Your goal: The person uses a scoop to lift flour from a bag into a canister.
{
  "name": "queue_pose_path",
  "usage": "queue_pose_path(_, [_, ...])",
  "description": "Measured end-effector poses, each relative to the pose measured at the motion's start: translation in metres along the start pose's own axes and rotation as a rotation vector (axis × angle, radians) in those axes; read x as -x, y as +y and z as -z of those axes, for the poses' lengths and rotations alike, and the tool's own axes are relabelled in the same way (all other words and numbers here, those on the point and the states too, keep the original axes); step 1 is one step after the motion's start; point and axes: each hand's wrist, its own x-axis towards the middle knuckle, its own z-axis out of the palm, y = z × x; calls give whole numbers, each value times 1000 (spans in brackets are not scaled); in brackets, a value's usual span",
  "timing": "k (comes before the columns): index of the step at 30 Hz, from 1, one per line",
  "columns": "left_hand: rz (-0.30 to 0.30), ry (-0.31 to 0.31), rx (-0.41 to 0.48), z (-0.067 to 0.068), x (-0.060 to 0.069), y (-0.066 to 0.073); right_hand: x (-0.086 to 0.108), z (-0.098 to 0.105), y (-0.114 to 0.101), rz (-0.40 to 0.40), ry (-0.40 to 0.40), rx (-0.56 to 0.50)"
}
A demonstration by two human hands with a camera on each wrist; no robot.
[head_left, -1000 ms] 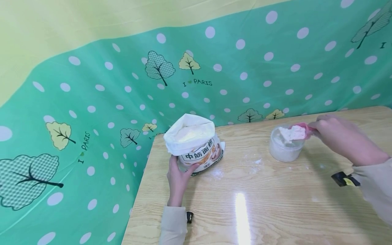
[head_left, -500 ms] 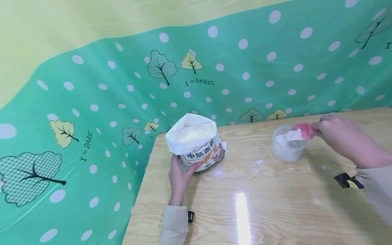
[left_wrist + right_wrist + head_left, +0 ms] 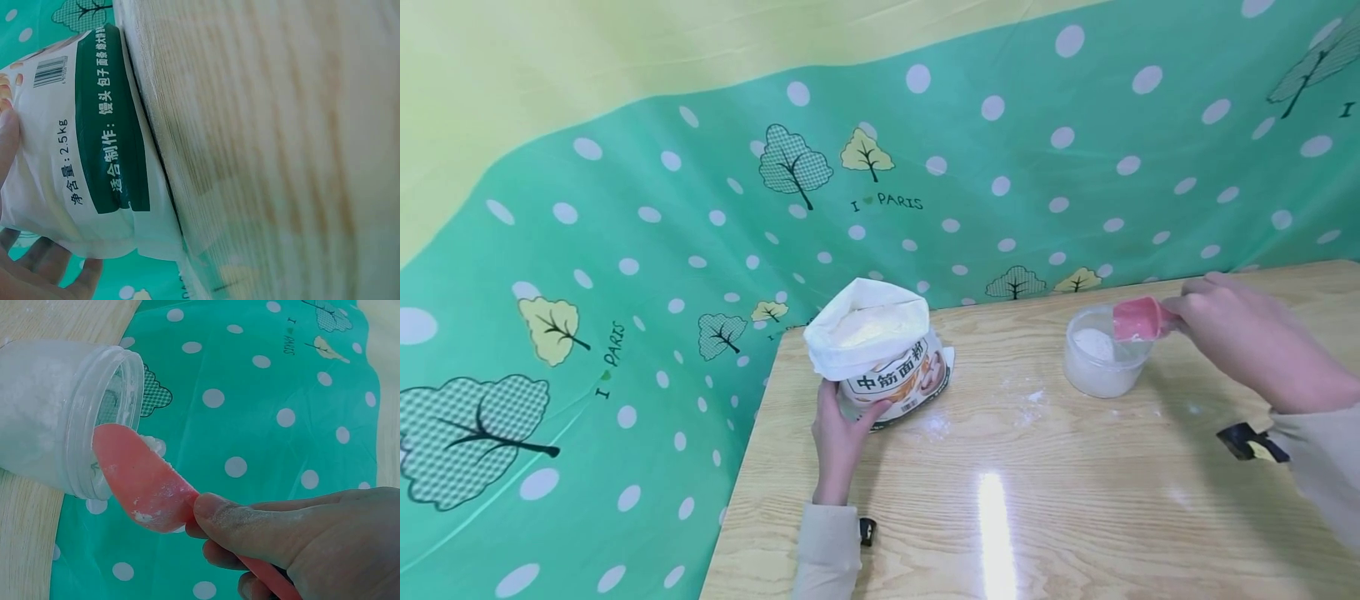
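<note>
On the left of the table an opened flour bag stands with its white top folded outward and pale flour showing inside. My left hand holds its lower left side, the thumb on the printed front and the fingers round the side; the left wrist view shows the bag's bottom edge on the table. My right hand grips the handle of a pink scoop, thumb on top. The scoop's head is tilted over the rim of a clear round jar, where white flour is heaped. A little flour clings to the scoop.
White powder is dusted on the wooden table between bag and jar. A green dotted cloth hangs along the back and left edges. A black wrist strap hangs at the right sleeve.
The scoop has tipped over the jar and the flour on it has dropped inside, leaving its bowl nearly bare. My left hand stays on the bag, which has not moved.
</note>
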Motion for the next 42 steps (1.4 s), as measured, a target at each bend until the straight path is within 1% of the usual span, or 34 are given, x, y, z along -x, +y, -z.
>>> queue_pose_path(5, [-8,0,6,0,1,0,2,-2,3,-30,33,-66])
queue_pose_path(12, [-5,0,10,0,1,-2,5,-7,10,-44,38,-115])
queue_pose_path(18, [-8,5,17,1,1,-1,7,-6,10,-66,35,-144])
queue_pose_path(21, [-8,4,14,1,1,-1,7,-4,10,-57,67,-154])
queue_pose_path(27, [-14,4,10,1,1,-3,5,2,8,-11,154,-181])
queue_pose_path(36, [-7,4,14,1,0,-3,2,10,0,-21,199,-223])
queue_pose_path(38, [-4,3,16,1,0,-3,2,12,-1,-23,201,-231])
queue_pose_path(42, [2,-6,18,0,0,-2,-2,16,-5,-37,171,-232])
